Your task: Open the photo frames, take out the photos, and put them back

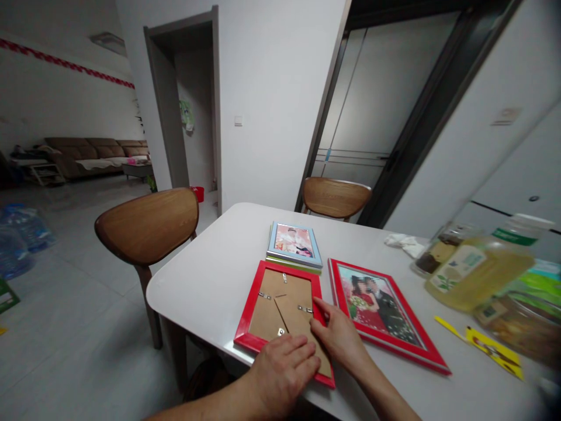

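1. Head view: we see a red frame (249,313) lying back up, its brown backing board (263,318) showing, directly beneath our left hand (289,363) and along the inner side of our right hand (339,334).
2. The frame's long axis seems to run away from us, so most of the board stretches beyond our left fingers and leftward from our right fingertips.
3. Our right hand is nearer the right-hand clip (305,308), just left of its forefinger; our left is nearer the near-end clip (281,332), just beyond its knuckles.
4. Our left fingers lie close together across the board's near part; our thumb is hidden, so we cannot tell whether it clamps the edge.
5. Our right thumb and forefinger are apart at the right rail; we cannot tell whether they pinch it.
6. Beyond both hands lies a blue frame (314,248); just right of our right hand, a second red frame (421,345) lies picture up.
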`<state>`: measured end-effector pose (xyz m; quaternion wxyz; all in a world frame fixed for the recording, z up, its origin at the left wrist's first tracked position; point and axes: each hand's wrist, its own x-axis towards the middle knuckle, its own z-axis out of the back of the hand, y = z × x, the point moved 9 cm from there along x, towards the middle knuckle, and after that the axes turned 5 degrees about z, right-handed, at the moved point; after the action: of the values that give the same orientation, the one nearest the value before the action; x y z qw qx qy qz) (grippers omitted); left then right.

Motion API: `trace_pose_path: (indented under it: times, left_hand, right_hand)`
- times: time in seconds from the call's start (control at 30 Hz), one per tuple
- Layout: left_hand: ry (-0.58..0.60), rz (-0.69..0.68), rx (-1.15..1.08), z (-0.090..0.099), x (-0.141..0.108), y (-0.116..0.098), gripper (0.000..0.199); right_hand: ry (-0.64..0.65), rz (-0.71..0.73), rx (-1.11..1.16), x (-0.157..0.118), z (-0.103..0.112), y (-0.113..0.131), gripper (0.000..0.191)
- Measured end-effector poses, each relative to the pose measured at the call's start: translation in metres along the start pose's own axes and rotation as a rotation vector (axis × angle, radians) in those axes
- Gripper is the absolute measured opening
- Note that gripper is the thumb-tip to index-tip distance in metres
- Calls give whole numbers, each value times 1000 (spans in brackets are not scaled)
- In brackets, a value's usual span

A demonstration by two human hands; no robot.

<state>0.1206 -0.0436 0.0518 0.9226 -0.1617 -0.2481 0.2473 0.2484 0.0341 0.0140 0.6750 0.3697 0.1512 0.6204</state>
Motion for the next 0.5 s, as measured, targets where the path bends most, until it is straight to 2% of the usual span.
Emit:
trace_pose_path:
  times: [0.13, 0.2, 0.37, 0.43, 0.5]
  left_hand:
    - [56, 81, -44, 1, 6, 14, 30]
    - [39, 180, -12, 9, 8, 36, 32]
    - [-95, 538, 95, 37, -4, 110, 52]
    - [-132, 579, 48, 41, -10, 125, 54]
    - [-154, 580, -5, 41, -13, 130, 53]
  right_hand:
    - [35, 49, -240, -1, 0, 9, 46]
    - [76, 67, -308, -2, 0, 15, 43]
    - [169, 115, -375, 3, -3, 27, 35]
    - [179, 121, -412, 7, -5, 28, 33]
    - [180, 106, -439, 12, -8, 27, 31]
